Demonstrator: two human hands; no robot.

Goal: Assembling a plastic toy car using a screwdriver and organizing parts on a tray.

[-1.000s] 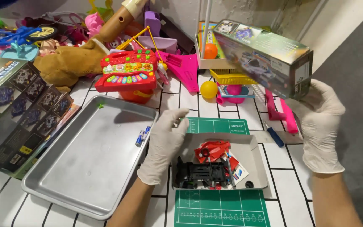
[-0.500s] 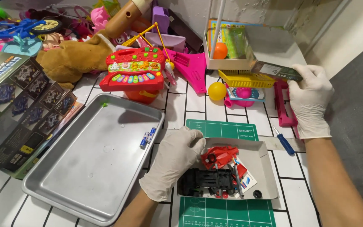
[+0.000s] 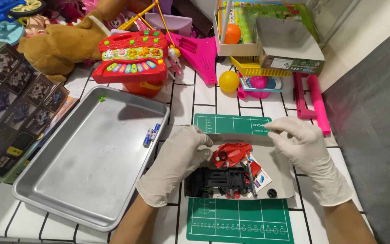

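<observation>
White tiles with dark grout lines cover the worktop (image 3: 204, 97) I am looking down on, and toys crowd its far edge. At the centre lies a green cutting mat (image 3: 238, 219), and on it a shallow grey cardboard tray (image 3: 278, 165) of model car parts. My left hand (image 3: 177, 162), in a white glove, rests on the tray's 9 o'clock edge; its fingers curl loosely over the rim, touching the card, and I cannot tell whether they clasp anything. Just beside those fingertips sits the red car body (image 3: 232, 152), and below it, toward 6 o'clock, the black chassis (image 3: 217, 180) with small loose bits and a printed sheet around it. My right hand (image 3: 305, 151), also gloved, hovers at the tray's 3 o'clock side, thumb and forefinger pinched near the tray's far rim; whether that grip has the card or only air, I cannot tell.

At 9 o'clock from the tray a large metal baking tray (image 3: 68, 180) lies at a slant, with two small blue batteries (image 3: 150, 134) near its right wall. Further toward 9 o'clock a dark printed box (image 3: 10, 113) lies flat. At 12 o'clock stand a red toy keyboard (image 3: 132, 58), a brown plush toy (image 3: 64, 43), a pink toy guitar (image 3: 201, 54), a yellow ball (image 3: 229, 81) and a grey-topped carton (image 3: 290, 47) resting on other toys. Grey flooring (image 3: 375, 135) fills the 3 o'clock side.
</observation>
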